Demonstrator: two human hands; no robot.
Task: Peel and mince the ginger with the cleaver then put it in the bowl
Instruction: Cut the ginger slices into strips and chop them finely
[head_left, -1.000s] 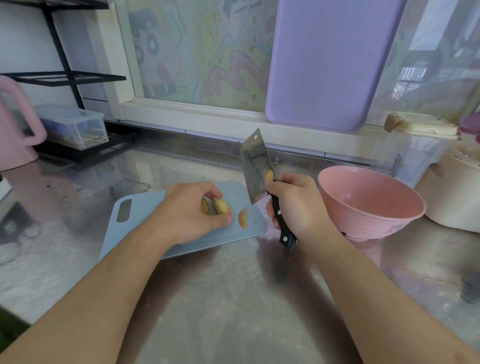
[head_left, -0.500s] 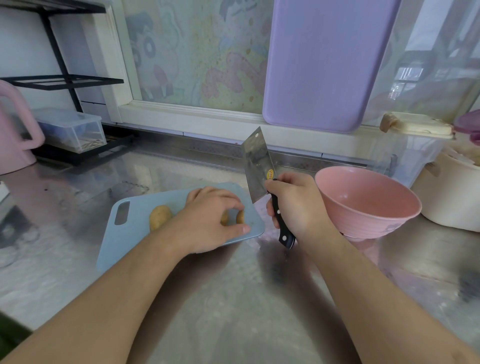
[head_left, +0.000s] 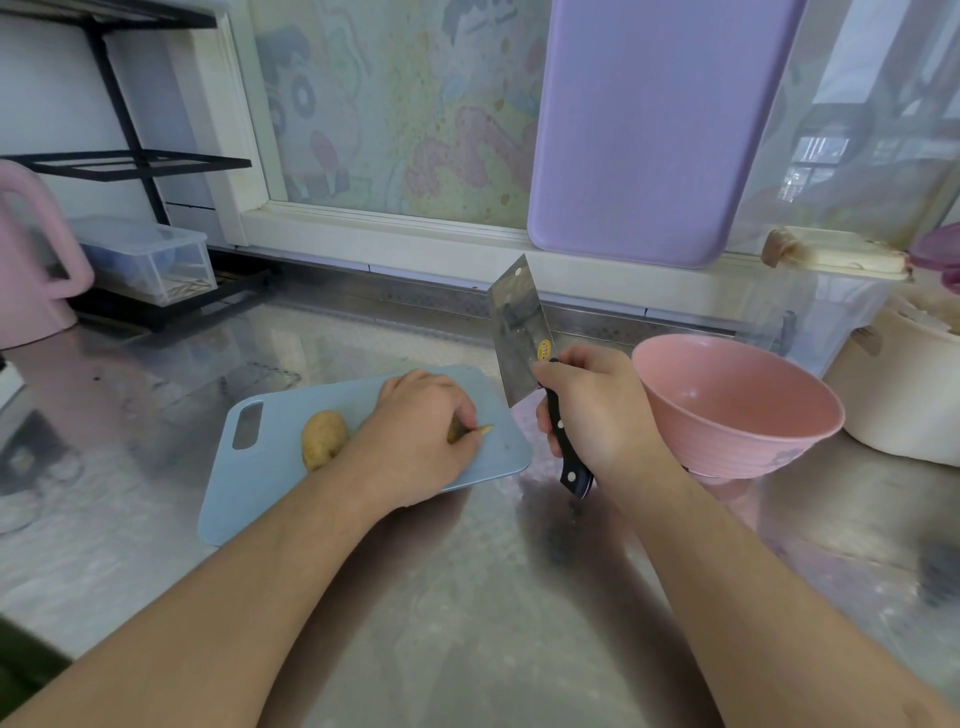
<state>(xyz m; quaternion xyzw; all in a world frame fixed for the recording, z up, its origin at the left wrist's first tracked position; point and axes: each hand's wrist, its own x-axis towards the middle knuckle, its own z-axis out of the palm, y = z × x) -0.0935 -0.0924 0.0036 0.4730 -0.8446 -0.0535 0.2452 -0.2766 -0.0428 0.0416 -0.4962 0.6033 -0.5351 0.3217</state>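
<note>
— Head view: your left hand (head_left: 415, 436) pinches ginger slices (head_left: 470, 430) at centre frame on the blue board (head_left: 249, 488), beside the unpeeled ginger chunk (head_left: 323, 437).
— And your right hand (head_left: 597, 410) grips the cleaver (head_left: 519, 332) upright, left of the pink bowl (head_left: 737, 410).

A steel counter (head_left: 467, 597) lies under the hands. Beyond them a purple board (head_left: 654, 130) leans against the window. Far left of the hands stand a pink jug (head_left: 31, 275), a black rack (head_left: 130, 161) and a clear box (head_left: 150, 260); far right, a cream pot (head_left: 904, 395).
</note>
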